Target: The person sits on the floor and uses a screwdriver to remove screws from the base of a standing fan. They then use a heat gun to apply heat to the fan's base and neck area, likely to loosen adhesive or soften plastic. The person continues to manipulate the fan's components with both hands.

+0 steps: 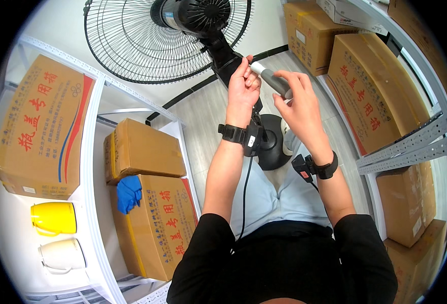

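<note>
Head view, black fan (198, 17) across the upper middle, cardboard boxes (41, 126) at both sides, grey-and-white tool (273, 81) upper centre, right hand (303, 107) bent-fingered around its rear, left hand (243, 91) curled at its tip, hold unclear.

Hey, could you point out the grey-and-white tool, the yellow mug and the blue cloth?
Grey-and-white tool (273, 81): head view, on its grey body.
Yellow mug (55, 218): head view, on its side.
Blue cloth (129, 194): head view, on its crumpled middle.
</note>
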The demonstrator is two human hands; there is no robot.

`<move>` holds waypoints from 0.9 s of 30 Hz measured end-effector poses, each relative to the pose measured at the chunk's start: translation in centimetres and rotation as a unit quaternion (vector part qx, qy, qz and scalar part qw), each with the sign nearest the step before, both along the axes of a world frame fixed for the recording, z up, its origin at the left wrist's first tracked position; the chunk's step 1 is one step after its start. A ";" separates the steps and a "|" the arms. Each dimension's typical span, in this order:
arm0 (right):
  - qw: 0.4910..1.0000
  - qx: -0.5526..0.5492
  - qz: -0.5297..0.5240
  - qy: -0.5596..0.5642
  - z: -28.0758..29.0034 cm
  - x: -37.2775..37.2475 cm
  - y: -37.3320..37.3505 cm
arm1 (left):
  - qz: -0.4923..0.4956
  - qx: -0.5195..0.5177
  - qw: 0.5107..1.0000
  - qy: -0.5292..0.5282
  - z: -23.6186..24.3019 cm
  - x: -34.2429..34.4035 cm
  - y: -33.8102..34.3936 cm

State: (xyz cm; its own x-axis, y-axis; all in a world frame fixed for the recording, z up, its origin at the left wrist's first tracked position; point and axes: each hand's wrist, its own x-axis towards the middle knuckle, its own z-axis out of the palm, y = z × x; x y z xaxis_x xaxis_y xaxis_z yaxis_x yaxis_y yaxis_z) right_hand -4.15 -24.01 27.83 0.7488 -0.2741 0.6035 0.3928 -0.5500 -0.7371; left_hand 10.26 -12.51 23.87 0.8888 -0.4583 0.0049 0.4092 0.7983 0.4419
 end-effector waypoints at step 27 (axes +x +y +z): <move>0.999 -0.033 -0.023 0.010 0.3 -0.4 -0.1 | 0.011 -0.003 1.000 -0.010 0.0 0.2 -0.2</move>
State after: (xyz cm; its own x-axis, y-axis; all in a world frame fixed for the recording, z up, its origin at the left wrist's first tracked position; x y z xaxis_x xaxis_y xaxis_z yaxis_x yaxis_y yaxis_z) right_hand -4.56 -24.15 28.12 0.7485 -0.2687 0.6063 0.3518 -0.6141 -0.7065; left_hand 10.47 -12.67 23.86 0.8986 -0.4380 0.0250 0.3822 0.8095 0.4458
